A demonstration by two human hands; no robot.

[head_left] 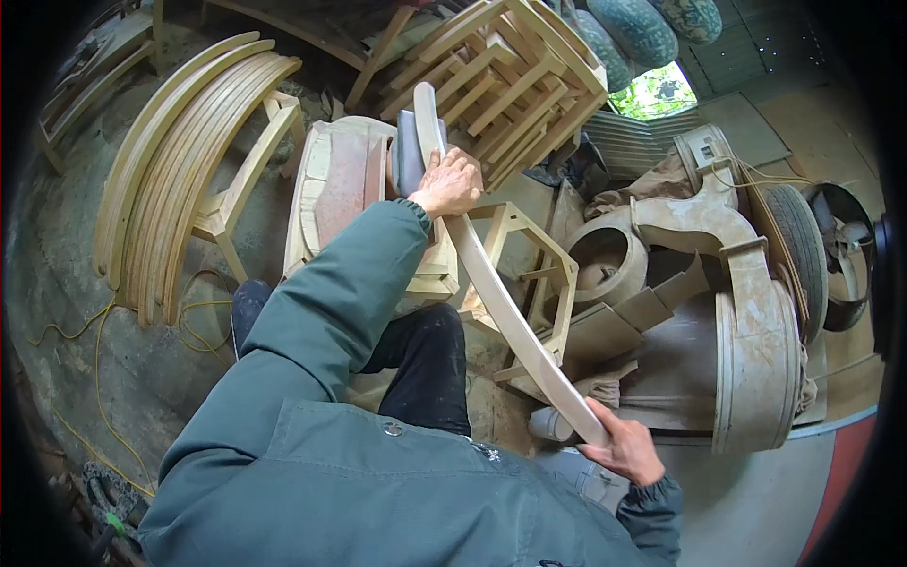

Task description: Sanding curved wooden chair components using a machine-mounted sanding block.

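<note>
A long, slightly curved wooden strip (pixel 501 298) runs slantwise in front of me, from far left to near right. My left hand (pixel 449 182) is closed around its far part, arm stretched forward. At the near end, my right hand (pixel 624 444) grips the strip with the thumb on top and the fingers mostly underneath. Beside and below the far end is a grey block (pixel 408 156), partly covered by the strip; I cannot tell whether they touch. Next to it stands a wooden stand or box with a reddish-brown top (pixel 335 175).
Many curved wooden strips (pixel 189 161) are stacked at left. Wooden frames (pixel 510 85) pile up at the back, and a polygonal frame (pixel 567 283) stands under the strip. A large dusty cast machine (pixel 756 350) and a fan (pixel 841 255) are at right. A yellow cord (pixel 99 378) crosses the floor.
</note>
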